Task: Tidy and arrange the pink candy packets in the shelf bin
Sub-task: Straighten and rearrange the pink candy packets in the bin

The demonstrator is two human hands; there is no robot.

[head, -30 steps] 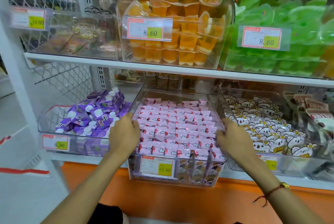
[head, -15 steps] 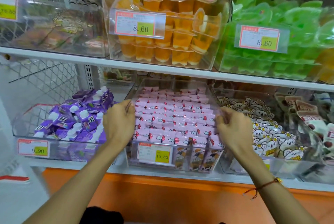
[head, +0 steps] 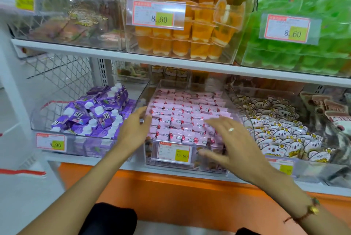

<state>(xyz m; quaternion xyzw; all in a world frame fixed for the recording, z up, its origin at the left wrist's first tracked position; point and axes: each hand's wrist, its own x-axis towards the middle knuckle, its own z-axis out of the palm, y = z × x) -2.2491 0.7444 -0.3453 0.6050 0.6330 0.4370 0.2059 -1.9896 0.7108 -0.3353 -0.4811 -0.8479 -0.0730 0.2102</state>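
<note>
Hands hover spread, holding nothing: the left hand (head: 133, 132) at the left wall of the clear bin (head: 191, 166), the right hand (head: 235, 145) over its front right. Pink candy packets (head: 182, 113) lie in rows at frame centre. Half a second ago both hands gripped the bin's sides.

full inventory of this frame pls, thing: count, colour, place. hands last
candy packets: many, pink, middle clear bin on lower shelf
middle bin: one, clear, lower shelf, price tag reading 15.80 on its front
pouches: many, purple with white caps, left bin on lower shelf
animal-print packets: many, white and brown, bin to the right of the pink candy
jelly cups: many, orange, upper shelf centre bin
green packs: many, green, upper shelf right bin
left hand: open, at the middle bin's left edge
right hand: open, fingers spread over the front right packets
</note>
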